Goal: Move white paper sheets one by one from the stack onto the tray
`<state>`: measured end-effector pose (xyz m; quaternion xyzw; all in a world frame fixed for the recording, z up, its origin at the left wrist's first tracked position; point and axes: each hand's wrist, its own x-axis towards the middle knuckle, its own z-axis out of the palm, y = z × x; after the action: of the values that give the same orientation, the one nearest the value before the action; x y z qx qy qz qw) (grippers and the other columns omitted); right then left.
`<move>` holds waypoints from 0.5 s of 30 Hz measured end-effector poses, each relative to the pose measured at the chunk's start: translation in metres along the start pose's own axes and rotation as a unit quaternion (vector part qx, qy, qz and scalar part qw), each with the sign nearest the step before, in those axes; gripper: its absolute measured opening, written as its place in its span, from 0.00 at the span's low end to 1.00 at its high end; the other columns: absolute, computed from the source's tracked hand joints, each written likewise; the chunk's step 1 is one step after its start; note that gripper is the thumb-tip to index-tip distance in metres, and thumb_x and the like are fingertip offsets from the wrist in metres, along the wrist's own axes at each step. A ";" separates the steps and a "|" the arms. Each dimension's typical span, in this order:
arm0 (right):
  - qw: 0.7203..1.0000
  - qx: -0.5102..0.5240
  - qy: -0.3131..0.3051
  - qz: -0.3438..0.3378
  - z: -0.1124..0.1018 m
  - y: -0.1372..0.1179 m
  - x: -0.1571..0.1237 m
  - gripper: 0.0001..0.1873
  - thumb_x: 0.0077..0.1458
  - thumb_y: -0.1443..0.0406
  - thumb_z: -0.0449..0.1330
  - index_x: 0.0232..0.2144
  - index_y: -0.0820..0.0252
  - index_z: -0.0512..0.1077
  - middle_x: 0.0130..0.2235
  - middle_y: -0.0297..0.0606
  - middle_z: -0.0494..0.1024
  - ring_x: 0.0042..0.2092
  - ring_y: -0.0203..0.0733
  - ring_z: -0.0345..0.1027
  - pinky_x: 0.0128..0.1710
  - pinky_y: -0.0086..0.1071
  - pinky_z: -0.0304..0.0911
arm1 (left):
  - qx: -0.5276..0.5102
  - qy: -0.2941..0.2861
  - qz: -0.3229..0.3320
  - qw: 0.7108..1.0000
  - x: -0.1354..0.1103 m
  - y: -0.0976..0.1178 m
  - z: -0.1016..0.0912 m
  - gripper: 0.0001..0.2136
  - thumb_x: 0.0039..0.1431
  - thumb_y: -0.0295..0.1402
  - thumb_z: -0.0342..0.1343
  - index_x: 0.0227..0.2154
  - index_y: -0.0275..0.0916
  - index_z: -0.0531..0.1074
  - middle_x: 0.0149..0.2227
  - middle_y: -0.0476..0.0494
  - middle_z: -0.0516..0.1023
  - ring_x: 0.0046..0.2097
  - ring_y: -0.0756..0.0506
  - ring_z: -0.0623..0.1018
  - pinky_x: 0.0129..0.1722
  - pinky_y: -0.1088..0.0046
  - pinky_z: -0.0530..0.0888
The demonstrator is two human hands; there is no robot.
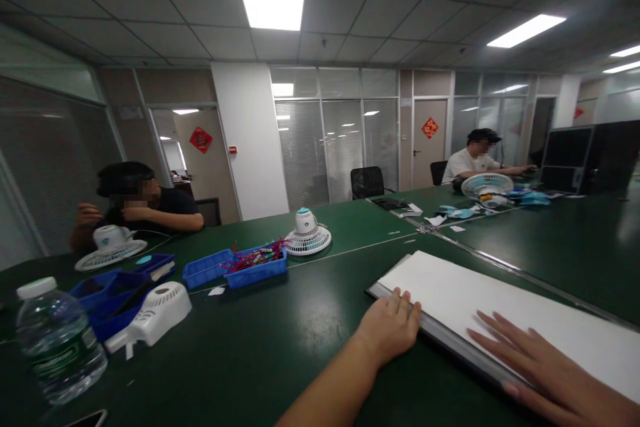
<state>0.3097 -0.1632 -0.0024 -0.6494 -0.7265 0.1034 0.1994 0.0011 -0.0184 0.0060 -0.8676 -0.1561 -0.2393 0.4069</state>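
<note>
A large flat panel with a white top (500, 300) and a grey and dark edge lies on the green table, reaching past the right side of the view. My left hand (393, 325) is closed around its near edge, close to the left corner, fingertips on the white top. My right hand (535, 367) rests on the white surface with its fingers stretched out and apart, the thumb towards the near edge. What the left thumb touches is hidden.
On the green table (320, 320) are a water bottle (60, 347), a white plastic housing (163, 312), blue trays (257, 275), one with wired parts, and a white fan (307, 233). One person (150, 203) sits left; another (470, 163) sits right beside a dark cabinet (567, 157).
</note>
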 end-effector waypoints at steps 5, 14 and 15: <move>0.999 -0.042 -0.033 -0.010 0.019 0.002 0.025 0.34 0.60 0.40 0.54 0.67 0.26 0.55 0.72 0.16 0.46 0.73 0.58 0.33 0.71 0.59 0.25 | -0.033 0.038 0.044 0.998 0.005 -0.009 0.004 0.18 0.67 0.40 0.60 0.57 0.41 0.70 0.58 0.40 0.73 0.52 0.40 0.78 0.49 0.54 0.78; 0.999 -0.029 -0.037 0.021 0.012 0.015 0.055 0.34 0.61 0.39 0.51 0.67 0.28 0.55 0.73 0.21 0.46 0.73 0.58 0.35 0.71 0.61 0.29 | -0.041 0.030 0.045 0.998 -0.005 -0.011 0.003 0.18 0.67 0.40 0.60 0.56 0.41 0.70 0.58 0.40 0.73 0.53 0.39 0.78 0.50 0.53 0.78; 0.999 -0.029 -0.036 0.027 0.011 0.018 0.059 0.35 0.61 0.39 0.51 0.68 0.30 0.55 0.73 0.23 0.46 0.73 0.59 0.35 0.70 0.62 0.29 | -0.037 0.020 0.041 0.998 -0.008 -0.010 0.003 0.17 0.67 0.40 0.60 0.55 0.40 0.70 0.57 0.40 0.74 0.52 0.40 0.78 0.50 0.53 0.78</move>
<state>0.3166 -0.1013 -0.0104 -0.6699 -0.7184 0.1106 0.1517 -0.0090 -0.0102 0.0064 -0.8828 -0.1030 -0.2457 0.3870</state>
